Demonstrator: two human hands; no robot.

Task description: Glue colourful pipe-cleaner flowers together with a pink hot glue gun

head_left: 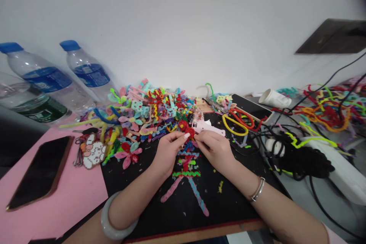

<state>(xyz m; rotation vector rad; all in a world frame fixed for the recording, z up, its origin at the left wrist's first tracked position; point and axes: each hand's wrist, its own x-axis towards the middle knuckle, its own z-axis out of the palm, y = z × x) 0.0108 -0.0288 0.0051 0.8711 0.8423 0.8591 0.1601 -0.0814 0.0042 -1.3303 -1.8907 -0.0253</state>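
My left hand (168, 150) pinches a small red pipe-cleaner flower (190, 133) between thumb and fingers. At the flower's right edge, my right hand (215, 149) has its fingertips closed together; what they pinch is too small to make out. Below the hands, a figure made of pipe cleaners lies on the black mat (137, 194). It has a green zigzag band (186, 174), a pink leg (170, 190) and a blue-pink leg (198, 196). A pale pink glue gun (210, 126) lies just behind my right hand.
Colourful pipe-cleaner pieces (154, 103) are heaped against the wall. Left are bottles (91, 72), a phone (40, 171) and a keychain charm (93, 154). Right are yellow-handled scissors (235, 126), another phone (251, 107), a paper cup (275, 99), black cables and a white power strip (340, 171).
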